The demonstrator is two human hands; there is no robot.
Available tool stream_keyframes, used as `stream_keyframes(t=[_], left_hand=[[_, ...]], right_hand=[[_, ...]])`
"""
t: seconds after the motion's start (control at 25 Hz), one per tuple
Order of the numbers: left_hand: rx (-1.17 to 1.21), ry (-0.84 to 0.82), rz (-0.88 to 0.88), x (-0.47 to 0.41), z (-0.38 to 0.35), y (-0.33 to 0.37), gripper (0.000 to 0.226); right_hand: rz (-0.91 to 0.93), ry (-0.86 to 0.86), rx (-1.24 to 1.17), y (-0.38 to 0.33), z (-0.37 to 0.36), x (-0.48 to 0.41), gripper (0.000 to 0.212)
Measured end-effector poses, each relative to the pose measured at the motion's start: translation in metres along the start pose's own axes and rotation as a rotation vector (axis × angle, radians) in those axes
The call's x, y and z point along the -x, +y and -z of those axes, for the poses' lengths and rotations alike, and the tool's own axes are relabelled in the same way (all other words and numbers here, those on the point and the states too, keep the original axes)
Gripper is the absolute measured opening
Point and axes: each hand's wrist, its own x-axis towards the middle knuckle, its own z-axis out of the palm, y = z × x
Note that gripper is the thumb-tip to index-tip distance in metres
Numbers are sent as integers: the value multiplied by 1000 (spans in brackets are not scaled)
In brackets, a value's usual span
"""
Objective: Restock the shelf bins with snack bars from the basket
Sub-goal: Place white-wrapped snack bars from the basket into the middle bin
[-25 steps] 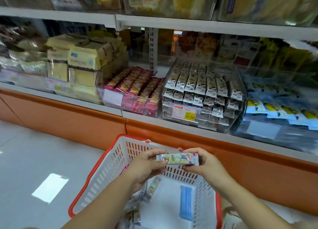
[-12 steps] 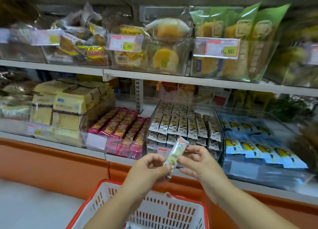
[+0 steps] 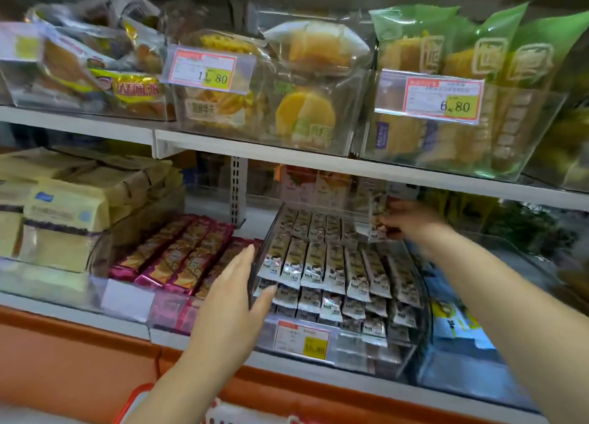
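The right hand pinches a snack bar upright, long axis near vertical, over the clear bin's back right, while the left hand, fingers straight, lies at its front-left corner.

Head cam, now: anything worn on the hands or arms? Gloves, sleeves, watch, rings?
Nothing worn shows: left hand and right hand ungloved; left forearm and right forearm bare to the frame edge, no sleeves, watch or bands. No ring visible on the left; the right is too blurred to tell.
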Motion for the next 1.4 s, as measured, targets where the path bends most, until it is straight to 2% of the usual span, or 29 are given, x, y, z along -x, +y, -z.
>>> stream_keyframes(t=[0.08, 0.2, 0.4, 0.48, 0.52, 0.6, 0.68, 0.72, 0.8, 0.88, 0.92, 1.0, 1.08, 1.16, 1.24, 1.4], left_hand=[[-30, -84, 31, -4, -9, -13, 81], [-41, -99, 8, -6, -16, -22, 88], [8, -62, -34, -3, -11, -24, 82], [0, 9, -92, 9, -3, -25, 71], [-17, 40, -120, 18, 1, -27, 65], [-60, 74, -150, 39, 8, -37, 58], [-71, 41, -123, 63, 7, -51, 52], [-61, -16, -89, 78, 3, -60, 49], [-39, -192, 22, 116, -9, -85, 45], [-9, -364, 249, 161, -25, -118, 41], [11, -429, 379, 185, -32, -136, 40], [10, -556, 572, 224, -42, -169, 42], [-34, -663, 663, 248, -47, -193, 46], [-71, -726, 689, 256, -49, -207, 49], [-87, -714, 713, 256, -53, -216, 48], [-91, -672, 745, 255, -57, -222, 41]], right_hand=[[-19, -32, 179, 10, -11, -28, 38], [-79, -35, 341, 26, -28, -54, 21], [-102, -34, 332, 35, -30, -56, 28], [12, 10, 437, 25, -20, -38, 26], [126, 70, 461, 19, -15, -21, 25], [378, 150, 247, 13, -13, 31, 22], [541, 53, -23, 24, -23, 96, 20], [553, -66, -47, 37, -33, 126, 19], [455, -365, 105, 79, -66, 175, 18], [283, -669, 408, 132, -102, 209, 23], [154, -821, 518, 163, -121, 223, 26], [-156, -1017, 571, 219, -155, 246, 31], [-415, -1023, 465, 263, -182, 261, 33], [-563, -933, 360, 295, -206, 270, 37], [-536, -908, 405, 318, -231, 271, 41], [-359, -932, 519, 342, -279, 263, 51]])
